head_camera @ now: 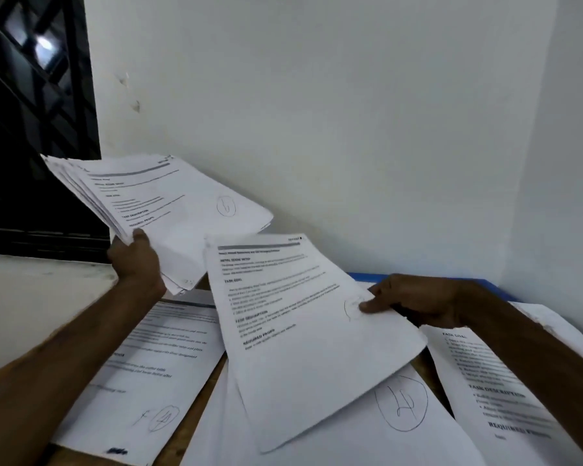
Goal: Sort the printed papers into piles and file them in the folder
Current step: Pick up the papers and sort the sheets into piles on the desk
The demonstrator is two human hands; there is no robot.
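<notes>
My left hand (pixel 137 260) grips a fanned stack of printed papers (pixel 169 203) raised above the table's left side; its top sheet bears a circled handwritten number. My right hand (pixel 414 301) pinches a single printed sheet (pixel 303 331) by its right edge, thumb on top, and the sheet hangs tilted over the table. Below lie three groups of papers: a left pile (pixel 142 375) with a circled mark, a middle pile (pixel 367 432) with a large circled number, and a right pile (pixel 485 381). A blue folder edge (pixel 360 275) shows at the back by the wall.
The wooden table (pixel 196 401) shows between the piles. A white wall corner stands close behind and to the right. A dark barred window (pixel 31 112) with a pale sill (pixel 31 297) is at the left.
</notes>
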